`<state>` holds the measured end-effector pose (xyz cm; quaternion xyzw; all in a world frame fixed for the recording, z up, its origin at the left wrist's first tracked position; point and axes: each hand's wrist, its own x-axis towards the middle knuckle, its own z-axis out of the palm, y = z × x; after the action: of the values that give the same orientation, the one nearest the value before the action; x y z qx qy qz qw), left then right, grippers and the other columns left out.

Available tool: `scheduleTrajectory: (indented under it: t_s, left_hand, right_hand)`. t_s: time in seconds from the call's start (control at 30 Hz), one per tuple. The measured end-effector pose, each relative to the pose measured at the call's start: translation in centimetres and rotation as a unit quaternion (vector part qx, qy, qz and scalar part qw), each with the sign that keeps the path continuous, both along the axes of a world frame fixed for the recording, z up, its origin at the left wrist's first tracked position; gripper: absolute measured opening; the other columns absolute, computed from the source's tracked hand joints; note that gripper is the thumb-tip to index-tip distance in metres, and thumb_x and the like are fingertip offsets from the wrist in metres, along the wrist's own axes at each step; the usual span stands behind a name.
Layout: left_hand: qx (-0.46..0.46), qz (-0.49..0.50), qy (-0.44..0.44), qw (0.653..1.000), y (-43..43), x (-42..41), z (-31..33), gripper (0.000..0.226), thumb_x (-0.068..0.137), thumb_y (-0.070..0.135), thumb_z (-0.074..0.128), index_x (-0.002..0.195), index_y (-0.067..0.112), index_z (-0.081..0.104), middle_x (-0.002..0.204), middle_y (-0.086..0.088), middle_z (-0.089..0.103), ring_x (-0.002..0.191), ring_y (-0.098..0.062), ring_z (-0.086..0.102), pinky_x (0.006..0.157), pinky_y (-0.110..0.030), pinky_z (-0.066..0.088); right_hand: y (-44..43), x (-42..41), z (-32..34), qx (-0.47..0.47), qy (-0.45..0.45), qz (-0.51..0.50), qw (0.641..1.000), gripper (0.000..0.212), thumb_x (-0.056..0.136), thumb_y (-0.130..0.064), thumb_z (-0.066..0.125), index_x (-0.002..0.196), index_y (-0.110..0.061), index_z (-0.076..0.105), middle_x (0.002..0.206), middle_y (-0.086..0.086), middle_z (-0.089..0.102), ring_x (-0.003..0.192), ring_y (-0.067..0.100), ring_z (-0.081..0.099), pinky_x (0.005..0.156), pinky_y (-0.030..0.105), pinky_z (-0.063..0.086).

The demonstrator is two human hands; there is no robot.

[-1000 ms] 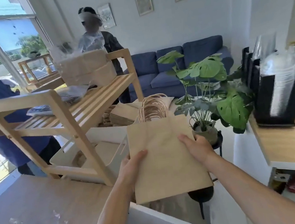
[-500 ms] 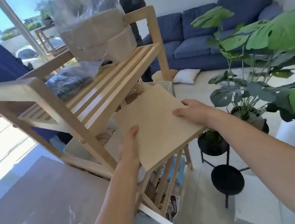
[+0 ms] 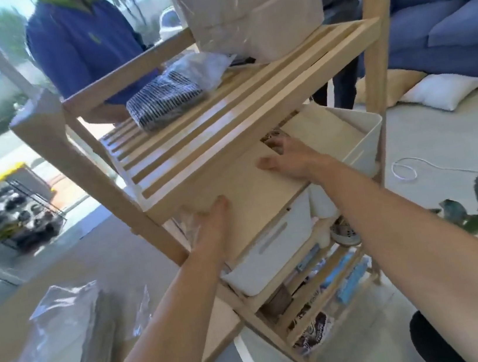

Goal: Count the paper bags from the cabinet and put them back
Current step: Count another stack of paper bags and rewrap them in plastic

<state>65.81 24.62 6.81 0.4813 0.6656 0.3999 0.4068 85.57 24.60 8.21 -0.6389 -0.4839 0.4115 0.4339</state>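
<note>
A flat stack of brown paper bags [image 3: 252, 197] lies half under the upper slatted shelf of the wooden rack [image 3: 249, 87], over a white bin [image 3: 272, 252]. My left hand [image 3: 211, 224] grips the stack's near left corner. My right hand [image 3: 287, 158] rests flat on top of the stack at its far side, fingers reaching under the shelf. The bags' handles are hidden beneath the shelf. More brown bags [image 3: 325, 128] lie in a second white bin [image 3: 364, 141] further back.
On the upper shelf sit a plastic-wrapped bundle of paper bags [image 3: 253, 10] and a striped packet [image 3: 165, 102]. A wrapped pack [image 3: 55, 344] lies on the counter at lower left. A person in blue [image 3: 83, 43] stands behind the rack. Sofa, cushions and plant are right.
The paper bag stack went from upright in front of me to flat and pushed further in under the upper shelf. My view has dropped and closed in on the rack.
</note>
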Motion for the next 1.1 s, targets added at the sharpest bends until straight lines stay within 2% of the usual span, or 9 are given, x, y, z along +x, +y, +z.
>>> scheduleTrajectory:
  t_s: [0.07,0.13,0.27,0.4,0.5,0.6,0.77,0.93,1.1]
  left_hand:
    - [0.024,0.031,0.030,0.999,0.8,-0.1,-0.6,0.081,0.077,0.039,0.070,0.141,0.032,0.022,0.131,0.000,0.049,0.115,-0.028,0.053,0.099,-0.043,0.046]
    - [0.016,0.055,0.027,0.998,1.0,0.2,-1.1,0.085,0.079,0.036,0.070,0.145,0.036,0.017,0.136,0.000,0.047,0.120,-0.031,0.050,0.102,-0.044,0.043]
    - [-0.042,0.051,0.048,0.997,1.6,0.1,-2.9,0.092,0.083,0.030,0.067,0.151,0.040,0.006,0.141,-0.003,0.045,0.117,-0.033,0.050,0.098,-0.043,0.044]
    - [-0.098,0.040,0.079,0.991,2.3,0.2,-3.8,0.071,0.085,0.023,0.065,0.147,0.039,0.035,0.143,-0.005,0.044,0.118,-0.029,0.051,0.103,-0.038,0.044]
    - [-0.117,0.015,0.100,0.988,2.4,0.5,-3.6,0.053,0.087,0.018,0.063,0.135,0.037,0.050,0.127,-0.002,0.049,0.101,-0.023,0.052,0.090,-0.031,0.047]
    - [-0.147,-0.033,0.174,0.973,2.1,0.8,-3.8,0.060,0.089,0.019,0.064,0.141,0.039,0.042,0.136,-0.009,0.038,0.102,-0.025,0.047,0.091,-0.033,0.044]
    - [-0.206,-0.116,0.278,0.931,1.5,1.5,-4.9,0.090,0.081,0.033,0.075,0.151,0.040,0.018,0.151,-0.010,0.012,0.124,-0.031,0.039,0.107,-0.040,0.036]
    - [-0.165,-0.156,0.421,0.878,1.7,1.7,-5.9,0.091,0.079,0.043,0.075,0.150,0.038,0.020,0.157,-0.013,-0.025,0.147,-0.039,-0.002,0.119,-0.053,0.012]
    - [-0.137,-0.193,0.468,0.851,1.9,1.1,-6.2,0.088,0.078,0.048,0.072,0.149,0.032,0.022,0.148,-0.013,0.020,0.135,-0.036,0.025,0.113,-0.051,0.026]
  right_hand:
    - [1.9,-0.3,-0.7,-0.010,-0.041,0.033,0.999,0.065,0.084,-0.042,0.068,0.140,-0.020,0.043,0.132,-0.003,0.055,0.113,0.018,0.057,0.099,0.037,0.045]
    - [3.3,-0.4,-1.8,-0.030,-0.127,0.078,0.988,0.074,0.086,-0.045,0.062,0.148,-0.024,0.028,0.146,0.001,0.045,0.128,0.025,0.048,0.109,0.041,0.035]
    - [4.4,-0.5,-2.3,-0.074,-0.250,0.187,0.947,0.083,0.091,-0.038,0.057,0.151,-0.035,0.000,0.142,0.008,0.045,0.126,0.032,0.048,0.110,0.045,0.032]
    - [5.1,-0.8,-2.3,-0.121,-0.352,0.205,0.905,0.083,0.080,-0.049,0.058,0.147,-0.035,0.011,0.140,0.012,0.049,0.120,0.036,0.052,0.106,0.051,0.035]
    - [5.2,-1.4,-2.6,-0.178,-0.382,0.241,0.874,0.078,0.074,-0.052,0.064,0.140,-0.022,0.033,0.133,0.010,0.052,0.112,0.032,0.056,0.097,0.045,0.046]
    - [5.1,-2.3,-4.0,-0.215,-0.411,0.277,0.841,0.079,0.062,-0.053,0.074,0.130,-0.021,0.050,0.132,0.004,0.056,0.112,0.028,0.057,0.098,0.043,0.047]
    - [4.5,-2.9,-7.0,-0.183,-0.416,0.231,0.860,0.080,0.078,-0.038,0.074,0.142,-0.016,0.033,0.139,0.011,0.049,0.126,0.031,0.049,0.101,0.041,0.042]
    - [4.3,-3.4,-6.8,-0.155,-0.486,0.237,0.827,0.084,0.078,-0.036,0.075,0.144,-0.025,0.024,0.143,0.016,0.028,0.126,0.038,0.043,0.089,0.053,0.049]
    - [5.1,-3.5,-7.4,-0.175,-0.511,0.254,0.802,0.091,0.078,-0.041,0.073,0.148,-0.033,0.016,0.143,0.015,0.028,0.127,0.039,0.040,0.093,0.056,0.047]
